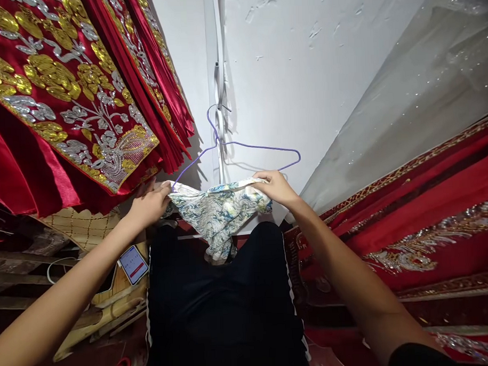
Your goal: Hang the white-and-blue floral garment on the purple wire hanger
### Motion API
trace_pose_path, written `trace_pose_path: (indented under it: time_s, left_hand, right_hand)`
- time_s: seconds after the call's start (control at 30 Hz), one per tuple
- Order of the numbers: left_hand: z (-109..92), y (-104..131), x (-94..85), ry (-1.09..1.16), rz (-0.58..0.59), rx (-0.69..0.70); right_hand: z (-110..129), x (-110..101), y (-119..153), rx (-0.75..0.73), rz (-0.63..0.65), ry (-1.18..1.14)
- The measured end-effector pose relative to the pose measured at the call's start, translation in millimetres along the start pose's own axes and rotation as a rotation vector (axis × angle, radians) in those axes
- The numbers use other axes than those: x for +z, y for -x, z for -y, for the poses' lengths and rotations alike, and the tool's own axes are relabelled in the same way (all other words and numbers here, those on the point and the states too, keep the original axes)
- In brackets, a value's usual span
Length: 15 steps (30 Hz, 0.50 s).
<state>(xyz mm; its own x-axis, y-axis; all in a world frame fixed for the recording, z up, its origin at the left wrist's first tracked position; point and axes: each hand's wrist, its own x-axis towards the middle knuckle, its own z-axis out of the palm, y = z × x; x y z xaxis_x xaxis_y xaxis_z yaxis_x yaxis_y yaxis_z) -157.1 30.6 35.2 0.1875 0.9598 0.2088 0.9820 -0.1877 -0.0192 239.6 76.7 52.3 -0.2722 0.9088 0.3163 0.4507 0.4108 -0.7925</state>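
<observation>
The left hand (151, 205) and right hand (279, 189) pinch the top edge of patterned fabric (221, 216), spread above the lap (220, 306). One purple hanger (267, 147) end meets it; the other, outside, likely needs slack fabric.

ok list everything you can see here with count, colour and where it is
Patterned garment: one, white, blue and green, between the hands
Hanger: one, purple, above the garment
Embroidered hanging clothes: several, red with gold and silver, upper left
Red garments: several, beaded, right
Sheer sparkly fabric: greyish white, upper right
Phone: one, lit screen, lower left
Wall: one, white, behind the hanger
Trousers: one pair, dark, worn, lower centre
Left hand: one, garment's left end
Right hand: one, garment's right end
</observation>
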Motion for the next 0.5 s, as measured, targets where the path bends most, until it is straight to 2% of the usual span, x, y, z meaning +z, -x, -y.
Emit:
trace_pose_path:
  time_s: [0.1,0.2,0.27,0.33,0.43,0.5]
  left_hand:
    - [-4,-7,-11.6,0.095,-0.132,0.109]
    - [-12,-20,-26.0,0.291,-0.319,0.225]
    - [-22,-32,-32.2,0.483,-0.458,0.215]
    - [-33,-44,-33.8,0.674,-0.545,0.139]
    - [-47,-53,-31.5,0.782,-0.511,0.077]
    - [-52,-50,-30.3,0.754,-0.481,0.088]
  right_hand:
    - [6,-4,4,0.039,0.008,-0.008]
    - [7,3,9,0.075,0.063,-0.109]
    - [9,13,13,0.083,0.101,-0.174]
    - [12,22,18,0.074,0.116,-0.190]
    - [17,23,29,0.048,0.082,-0.117]
    - [21,10,38,0.049,-0.038,-0.039]
